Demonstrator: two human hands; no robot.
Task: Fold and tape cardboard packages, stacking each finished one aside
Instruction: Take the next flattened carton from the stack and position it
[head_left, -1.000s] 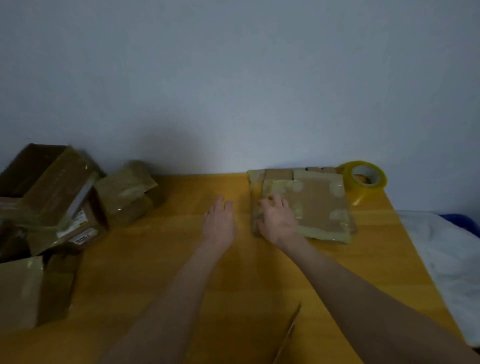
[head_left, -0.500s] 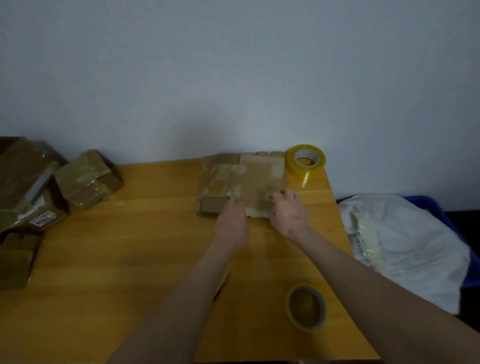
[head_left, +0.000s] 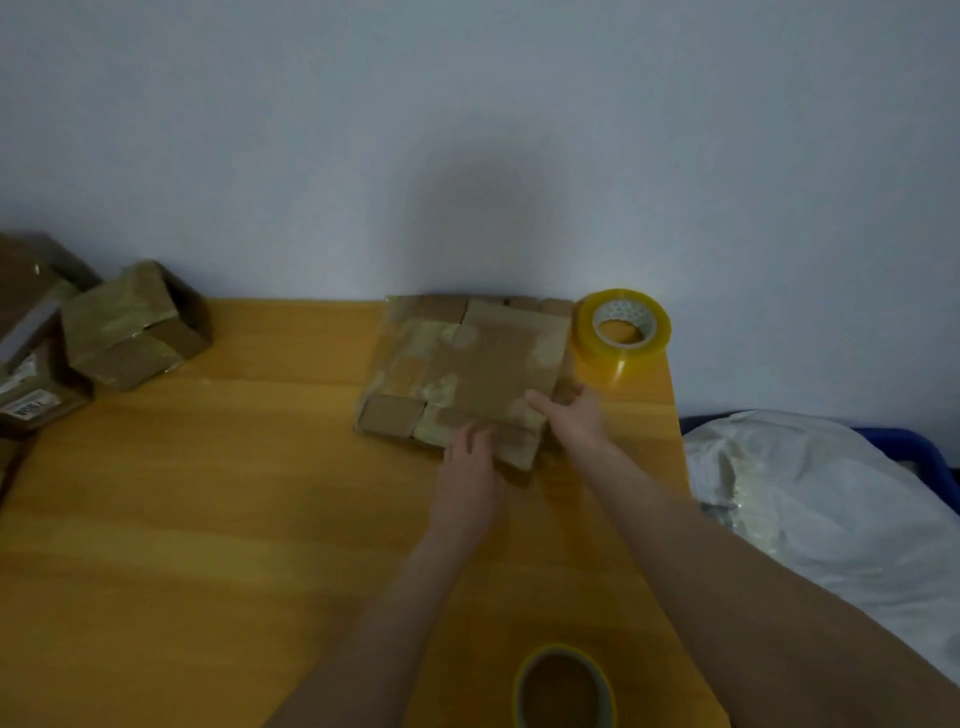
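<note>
A flattened cardboard piece (head_left: 485, 364) with old tape patches lies on top of a flat stack at the far side of the yellow table (head_left: 208, 519), close to the wall. My left hand (head_left: 470, 462) rests on its near edge with fingers straight. My right hand (head_left: 571, 415) grips the near right corner, thumb on top and fingers beneath. A yellow tape roll (head_left: 621, 327) stands just right of the cardboard. A second tape roll (head_left: 563, 686) lies flat near the table's front edge, between my forearms.
Several taped cardboard boxes (head_left: 130, 325) are piled at the table's left end. Right of the table, a white plastic bag (head_left: 831, 514) fills a blue bin (head_left: 919, 452). A grey wall runs directly behind the table.
The view has dropped and moved closer. My right hand has shifted from the cardboard's near edge to its right corner and taken hold of it. My left hand stays at the near edge.
</note>
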